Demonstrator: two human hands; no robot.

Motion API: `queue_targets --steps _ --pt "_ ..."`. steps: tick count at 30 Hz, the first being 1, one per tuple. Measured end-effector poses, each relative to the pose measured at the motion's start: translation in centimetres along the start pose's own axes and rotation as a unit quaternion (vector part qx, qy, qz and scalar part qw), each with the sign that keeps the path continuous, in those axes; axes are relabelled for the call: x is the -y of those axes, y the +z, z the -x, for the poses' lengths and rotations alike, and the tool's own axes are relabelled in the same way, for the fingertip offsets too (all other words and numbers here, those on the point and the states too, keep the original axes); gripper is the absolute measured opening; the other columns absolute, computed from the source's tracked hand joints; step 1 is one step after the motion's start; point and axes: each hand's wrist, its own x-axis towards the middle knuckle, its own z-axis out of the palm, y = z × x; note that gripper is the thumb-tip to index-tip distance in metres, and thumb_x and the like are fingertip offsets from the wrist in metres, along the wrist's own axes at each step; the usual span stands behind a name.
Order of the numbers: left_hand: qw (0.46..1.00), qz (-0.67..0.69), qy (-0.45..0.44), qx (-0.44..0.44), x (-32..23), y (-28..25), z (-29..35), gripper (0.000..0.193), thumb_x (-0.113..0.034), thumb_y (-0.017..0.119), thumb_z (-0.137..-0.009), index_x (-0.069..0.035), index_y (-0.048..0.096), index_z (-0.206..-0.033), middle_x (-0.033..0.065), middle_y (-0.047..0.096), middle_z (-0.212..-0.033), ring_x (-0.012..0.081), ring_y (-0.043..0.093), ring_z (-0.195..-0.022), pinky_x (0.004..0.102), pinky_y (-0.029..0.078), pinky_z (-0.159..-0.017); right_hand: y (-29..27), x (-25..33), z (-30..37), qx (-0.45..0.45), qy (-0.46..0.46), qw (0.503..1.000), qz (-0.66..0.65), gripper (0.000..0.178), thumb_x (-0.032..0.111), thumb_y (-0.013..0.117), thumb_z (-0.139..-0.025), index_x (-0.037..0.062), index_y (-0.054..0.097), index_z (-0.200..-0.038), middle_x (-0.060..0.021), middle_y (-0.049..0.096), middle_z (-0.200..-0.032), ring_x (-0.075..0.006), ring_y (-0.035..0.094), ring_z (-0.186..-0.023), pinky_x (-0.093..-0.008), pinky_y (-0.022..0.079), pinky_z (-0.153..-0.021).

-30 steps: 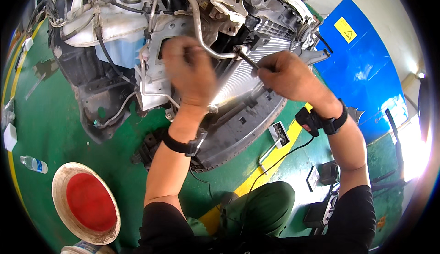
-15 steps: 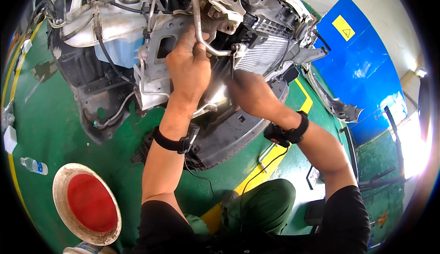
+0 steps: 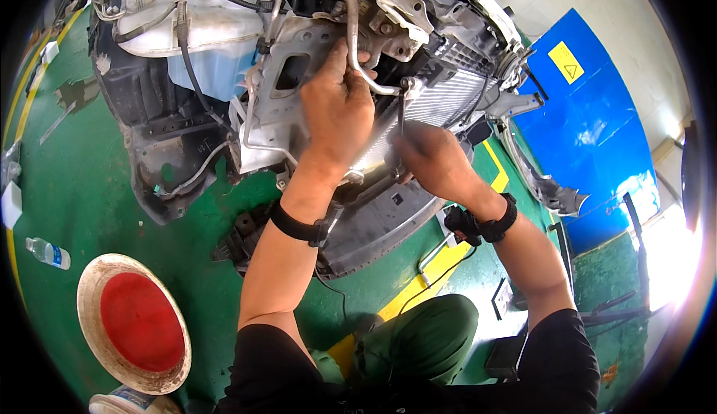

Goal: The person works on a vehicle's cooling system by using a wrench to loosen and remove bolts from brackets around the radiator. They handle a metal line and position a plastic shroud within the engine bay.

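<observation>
A bent metal pipe (image 3: 351,22) runs down the front of a stripped car body and ends at a small bolted fitting (image 3: 410,84). My left hand (image 3: 337,115) is closed around the pipe's lower bend, thumb and fingers pressed to it. From the fitting hangs a thin dark wrench handle (image 3: 402,111). My right hand (image 3: 439,162), partly smeared by motion, is wrapped round its lower end; the tool's exact kind is hidden. Behind the fitting sits a finned silver radiator (image 3: 452,93).
A black bumper part (image 3: 373,238) lies on the green floor under the car. At lower left stand a basin (image 3: 84,294) with a red inside and a plastic bottle (image 3: 49,253). A blue panel (image 3: 597,138) leans at right. A bent metal bar (image 3: 426,261) lies near my knee.
The whole scene has shifted slightly right in the view. My left hand keeps its hold on the pipe, and my right hand stays at the wrench below the fitting.
</observation>
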Motion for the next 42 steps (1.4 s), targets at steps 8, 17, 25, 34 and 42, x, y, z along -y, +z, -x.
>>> queue_targets --steps 8,17,25,34,42 --pt "0.998 0.052 -0.006 0.019 0.6 0.3 0.8 0.021 -0.005 0.062 -0.088 0.0 0.062 -0.108 0.0077 0.065 -0.08 0.0141 0.059 -0.064 0.0293 0.046 -0.059 -0.5 0.7 1.9 0.003 0.005 0.999 0.041 0.021 0.016 0.057 -0.096 -0.0034 0.064 -0.093 -0.0147 0.067 -0.069 -0.0243 0.066 -0.059 -0.0372 0.052 -0.059" --pt "0.992 0.064 -0.11 0.028 1.2 0.4 1.7 0.01 -0.013 0.062 -0.095 -0.003 0.064 -0.093 -0.0034 0.054 -0.07 0.0038 0.042 -0.057 0.0207 0.032 -0.051 -5.4 3.2 1.8 -0.062 0.006 0.977 0.202 0.023 0.019 0.058 -0.093 -0.0012 0.068 -0.097 -0.0231 0.061 -0.073 -0.0312 0.063 -0.065 -0.0424 0.05 -0.066" --pt "0.978 0.071 -0.192 0.05 0.5 3.1 3.6 0.018 -0.018 0.069 -0.094 -0.001 0.067 -0.096 -0.0017 0.059 -0.066 0.0023 0.044 -0.052 0.0204 0.031 -0.047 -10.3 5.5 -1.0 -0.001 -0.056 0.959 0.279 0.028 0.019 0.061 -0.083 0.0016 0.074 -0.1 -0.023 0.068 -0.082 -0.0334 0.066 -0.075 -0.0413 0.051 -0.074" --pt "0.923 0.171 -0.342 0.039 -0.7 4.5 2.8 0.022 -0.021 0.063 -0.093 0.0 0.071 -0.091 0.0004 0.06 -0.066 0.0073 0.051 -0.055 0.0235 0.036 -0.05 -11.6 8.5 -4.4 0.029 -0.009 0.918 0.395 0.027 0.02 0.064 -0.08 -0.0004 0.074 -0.095 -0.013 0.068 -0.071 -0.0223 0.064 -0.063 -0.0365 0.051 -0.066" --pt "0.904 0.226 -0.362 0.019 -0.1 4.2 2.2 0.017 -0.013 0.068 -0.089 0.002 0.075 -0.095 -0.0019 0.058 -0.065 0.0053 0.049 -0.057 0.0225 0.035 -0.052 -5.0 2.2 0.4 0.03 0.009 0.948 0.318 0.026 0.025 0.053 -0.094 0.0034 0.068 -0.097 -0.0153 0.067 -0.074 -0.0287 0.068 -0.072 -0.0396 0.054 -0.066"
